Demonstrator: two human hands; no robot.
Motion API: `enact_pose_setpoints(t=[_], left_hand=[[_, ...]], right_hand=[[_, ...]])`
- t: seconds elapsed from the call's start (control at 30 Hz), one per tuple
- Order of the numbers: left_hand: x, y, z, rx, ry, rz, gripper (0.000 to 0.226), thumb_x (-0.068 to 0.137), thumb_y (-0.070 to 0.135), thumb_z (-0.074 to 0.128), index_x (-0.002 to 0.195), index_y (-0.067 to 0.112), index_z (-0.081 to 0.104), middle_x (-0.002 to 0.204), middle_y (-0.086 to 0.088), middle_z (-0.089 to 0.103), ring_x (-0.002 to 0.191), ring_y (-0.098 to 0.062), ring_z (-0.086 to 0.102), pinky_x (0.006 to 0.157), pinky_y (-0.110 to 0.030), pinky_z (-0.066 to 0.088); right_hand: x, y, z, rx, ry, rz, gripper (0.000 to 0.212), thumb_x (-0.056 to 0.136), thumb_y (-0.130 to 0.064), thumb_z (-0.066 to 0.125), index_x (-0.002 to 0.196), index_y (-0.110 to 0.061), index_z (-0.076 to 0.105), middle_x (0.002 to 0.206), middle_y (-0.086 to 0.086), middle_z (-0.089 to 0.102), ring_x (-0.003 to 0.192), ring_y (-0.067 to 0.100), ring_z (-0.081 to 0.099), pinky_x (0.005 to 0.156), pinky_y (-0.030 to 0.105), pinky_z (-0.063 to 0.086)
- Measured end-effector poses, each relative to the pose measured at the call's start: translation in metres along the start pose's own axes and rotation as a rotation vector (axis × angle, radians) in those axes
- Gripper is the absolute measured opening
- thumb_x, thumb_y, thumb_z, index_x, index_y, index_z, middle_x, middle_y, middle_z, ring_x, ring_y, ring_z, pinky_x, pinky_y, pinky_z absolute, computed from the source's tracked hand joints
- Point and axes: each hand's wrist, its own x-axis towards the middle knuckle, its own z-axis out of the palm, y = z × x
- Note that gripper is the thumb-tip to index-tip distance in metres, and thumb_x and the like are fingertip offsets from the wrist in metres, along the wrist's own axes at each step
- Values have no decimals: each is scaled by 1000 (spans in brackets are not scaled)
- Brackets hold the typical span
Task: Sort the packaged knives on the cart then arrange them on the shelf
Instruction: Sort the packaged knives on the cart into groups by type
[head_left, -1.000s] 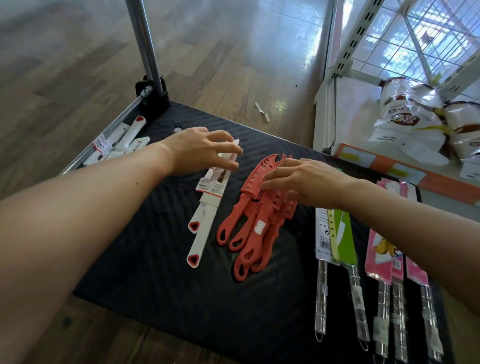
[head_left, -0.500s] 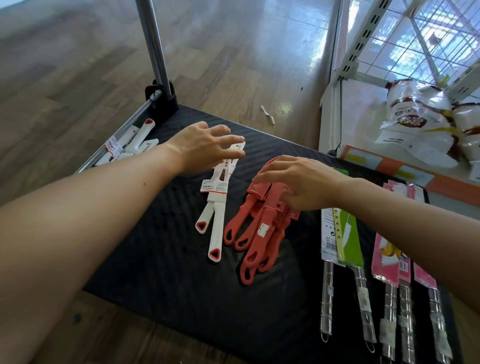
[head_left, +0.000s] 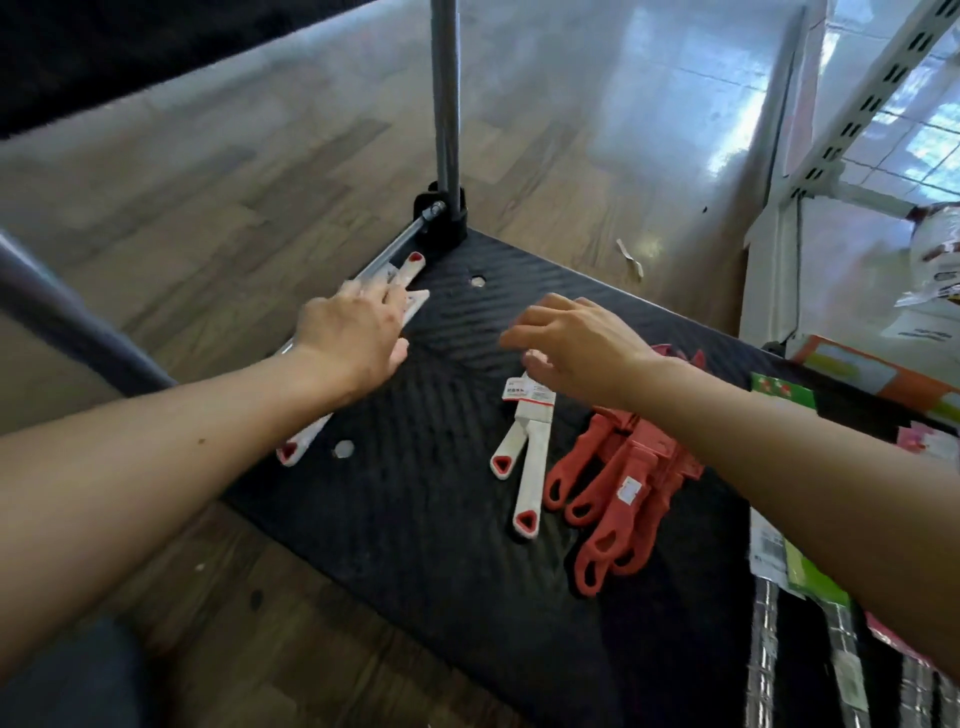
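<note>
Gone from the central white pair (head_left: 524, 452) since the earlier frames and swung out to the left: the left hand (head_left: 353, 338), now palm down at the far-left corner of the cart (head_left: 415, 545). Fingers straight and together, laid over the stray white knives (head_left: 408, 273). Too blurred to tell firm contact from a near touch. Nothing gripped yet.

Directly under and just ahead of that hand: the strays, close along the side rail (head_left: 408, 236). Long axis running from the wrist out toward the corner post (head_left: 447, 104), one red-tipped handle poking past the fingertips, another handle end showing back beneath the forearm. Lengthwise with the reach, then, not across it.

Rightward from that hand, well apart: the right hand (head_left: 576, 348), lifted off the red knives (head_left: 618, 488), hovering with fingers loosely curled and holding nothing, thumb just above the label end of the central pair. Handles of that pair pointing back toward the body, roughly parallel to the strays. Red pile just beside it on the right. Further right, under the right forearm, the steel-handled packs (head_left: 769, 649), with the shelf (head_left: 779, 260) beyond.

Probably next: gathering the strays and carrying them rightward to join the pair. Left hand plainly the nearer. Needs a pinch across the narrow width and little turning, the axes already agreeing.
</note>
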Motion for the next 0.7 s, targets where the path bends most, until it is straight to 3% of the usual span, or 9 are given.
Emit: enact_pose_setpoints(t=[0.3,0.5,0.63,0.7], left_hand=[[-31,-43,14,-68,-108,-139,51,94,47,38,127,9,37,129,-10,45,119,-29,46,85,-40,44],[-40,-49,25,86,-33,60,47,95,40,37,127,6,40,129,-12,39,119,-28,37,91,-36,43],[-36,-38,25,-144,-162,-61,52,94,41,46,130,4,39,131,-12,43,122,-27,42,91,-37,45],[-31,-36,25,-142,-158,-74,53,93,40,47,130,3,39,131,-14,44,122,-28,44,92,-37,45]], right_hand=[[78,-45,12,-30,11,33,45,95,-23,46,139,-28,38,143,-5,42,132,21,34,101,35,32],[94,-58,29,4,-32,11,47,93,-24,50,139,-30,37,143,-8,42,133,20,31,102,36,30],[98,-57,31,40,24,39,46,95,-20,47,139,-29,38,144,-9,41,134,19,31,104,35,28],[102,-55,32,46,41,50,45,96,-17,44,139,-28,38,144,-9,42,133,19,31,103,34,28]])
